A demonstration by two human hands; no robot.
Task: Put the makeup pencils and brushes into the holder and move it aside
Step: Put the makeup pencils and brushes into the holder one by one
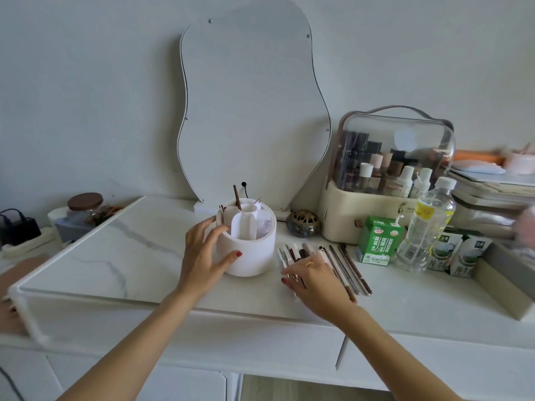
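The holder [246,247] is standing on the surface [130,256], in front of the mirror [252,111]; the left hand [202,253] is cupping the holder's left wall, grip wide, closing on nothing; the pencils and brushes [333,264] are lying just right of the holder, long axes running away from the person; the right hand [309,273] is resting on them, fingers spread, nothing lifted; being nearer, it is likely picking next.

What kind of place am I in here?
Probably a dressing table at home: a wavy mirror leans on the wall, a clear-lidded cosmetics case holds bottles, and makeup pencils and brushes lie beside a white holder.
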